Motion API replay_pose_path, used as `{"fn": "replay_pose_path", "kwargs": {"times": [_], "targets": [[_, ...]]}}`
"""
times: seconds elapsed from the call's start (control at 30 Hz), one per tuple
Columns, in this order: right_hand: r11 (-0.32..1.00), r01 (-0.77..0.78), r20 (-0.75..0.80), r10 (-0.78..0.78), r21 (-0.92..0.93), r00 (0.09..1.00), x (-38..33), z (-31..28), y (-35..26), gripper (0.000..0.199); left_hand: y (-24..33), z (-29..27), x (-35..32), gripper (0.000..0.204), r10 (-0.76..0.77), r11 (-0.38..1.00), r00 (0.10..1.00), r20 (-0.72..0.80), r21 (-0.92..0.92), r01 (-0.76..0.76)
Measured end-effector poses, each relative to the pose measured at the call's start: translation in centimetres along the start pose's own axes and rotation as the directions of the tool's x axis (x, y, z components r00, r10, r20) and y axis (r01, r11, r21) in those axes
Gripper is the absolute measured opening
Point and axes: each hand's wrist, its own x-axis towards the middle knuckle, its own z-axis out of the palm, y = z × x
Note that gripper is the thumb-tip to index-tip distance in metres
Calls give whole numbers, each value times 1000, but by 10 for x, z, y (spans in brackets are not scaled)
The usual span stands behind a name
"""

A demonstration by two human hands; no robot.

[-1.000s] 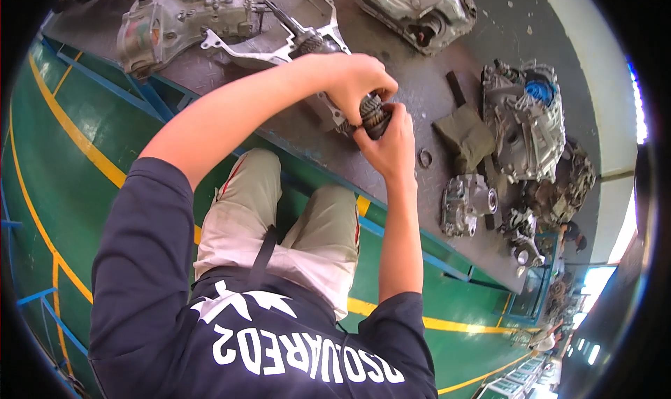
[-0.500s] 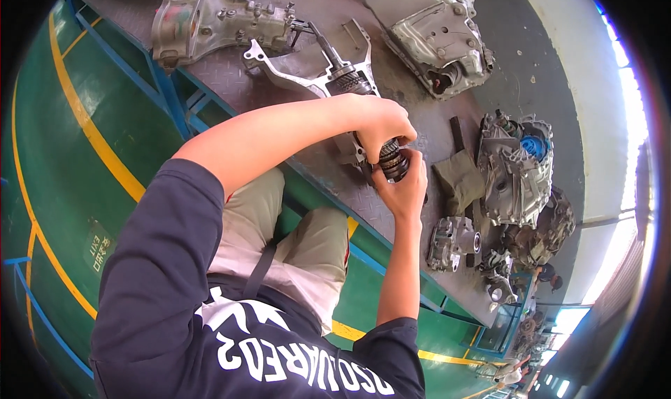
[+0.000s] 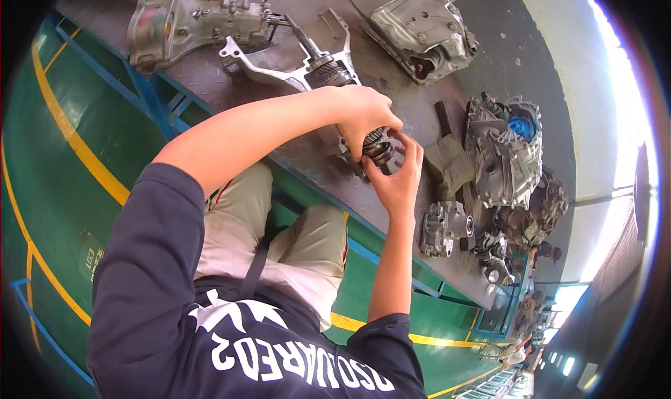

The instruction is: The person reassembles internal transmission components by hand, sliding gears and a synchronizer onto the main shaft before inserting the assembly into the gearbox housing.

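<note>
A gear shaft (image 3: pixel 378 151) with dark toothed gears and rings lies in an open, pale metal gearbox housing (image 3: pixel 299 80), at the edge of the workbench. My left hand (image 3: pixel 365 111) curls over the shaft from above, its fingers closed round the gears and its palm hiding the middle part. From the near side my right hand (image 3: pixel 397 179) grips the shaft's end, thumb on one side and fingers on the other. Between the two hands some gear rings show. Farther up, another geared stretch of shaft (image 3: pixel 327 69) and a bare rod stick out of the housing.
A closed gearbox casing (image 3: pixel 183 25) sits at the far left of the steel bench (image 3: pixel 293 151). Another large casing (image 3: pixel 414 28) is at the back. To the right are a cloth (image 3: pixel 449 163), a casing with a blue part (image 3: pixel 504 151) and a smaller casing (image 3: pixel 445 228).
The view has shifted slightly, so the bench things sit farther left and higher. My right hand's fingers have spread wider round the shaft's end. My left hand stays over the gears.
</note>
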Motion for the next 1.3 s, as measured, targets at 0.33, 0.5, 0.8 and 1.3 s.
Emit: {"fn": "replay_pose_path", "kwargs": {"times": [0.33,0.5,0.8,1.3], "targets": [[988,17,152,7,-155,988,2,13,29,76,-6,1,6,52,21,1000,999,24,5,-21],[985,61,219,-25,-163,975,13,7,33,66,-4,6,4,50,-11,996,999,-51,-83,7],[991,-73,233,98,-114,968,23,3,8,60,-10,-3,7,54,-9,978,1000,2,-207,9],[933,66,225,16,-353,974,-4,-33,24,50,-8,-10,7,48,40,981,999,19,-191,-36]]}}
